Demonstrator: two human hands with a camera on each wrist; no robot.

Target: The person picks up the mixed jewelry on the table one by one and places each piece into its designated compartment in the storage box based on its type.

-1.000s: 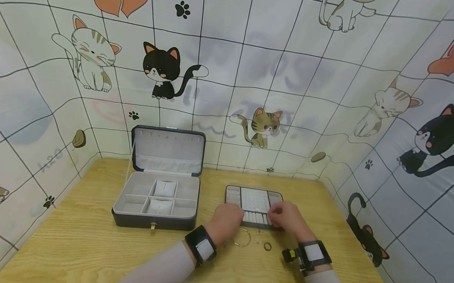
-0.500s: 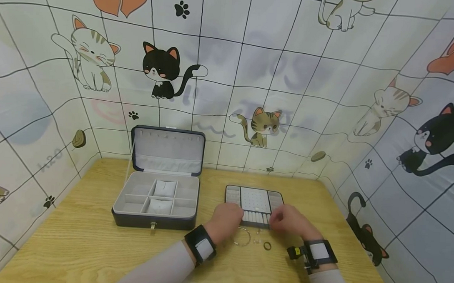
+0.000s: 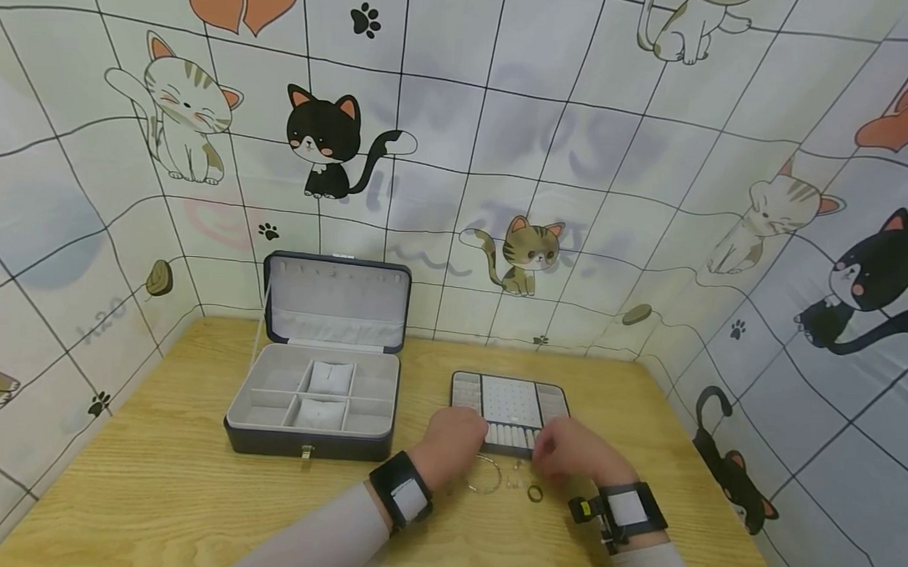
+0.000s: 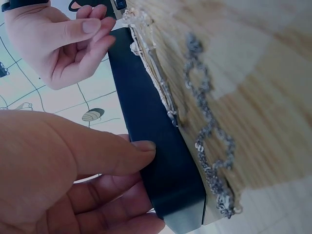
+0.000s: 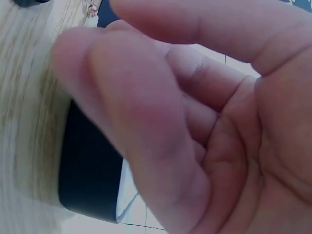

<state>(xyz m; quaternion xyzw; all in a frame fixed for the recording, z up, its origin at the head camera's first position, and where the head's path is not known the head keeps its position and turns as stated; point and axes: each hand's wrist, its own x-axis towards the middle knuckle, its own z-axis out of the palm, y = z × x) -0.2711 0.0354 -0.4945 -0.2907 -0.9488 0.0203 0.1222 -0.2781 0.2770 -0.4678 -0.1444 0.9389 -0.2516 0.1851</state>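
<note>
A shallow jewelry tray (image 3: 510,401), with white compartments and a row of ring rolls, lies on the table. My left hand (image 3: 452,444) grips its front left corner; in the left wrist view the thumb (image 4: 131,155) presses the dark outer wall, other fingers behind. Beside the tray's front right corner is my right hand (image 3: 577,449). Its fingers (image 5: 141,97) are loosely bent, apart from the thumb, and nothing shows between them. A thin bangle (image 3: 498,477), small earrings (image 3: 517,483) and a dark ring (image 3: 535,492) lie in front of the tray.
To the left stands a dark jewelry box (image 3: 308,445), lid raised, with two white cushions inside. A silver chain (image 4: 207,117) lies near the tray in the left wrist view. Cat-patterned cloth (image 3: 445,108) borders the wooden table (image 3: 146,490).
My right hand has come off the ring rolls at the tray's right end, moving right and then slightly back left at the front corner. The left hand keeps its hold.
</note>
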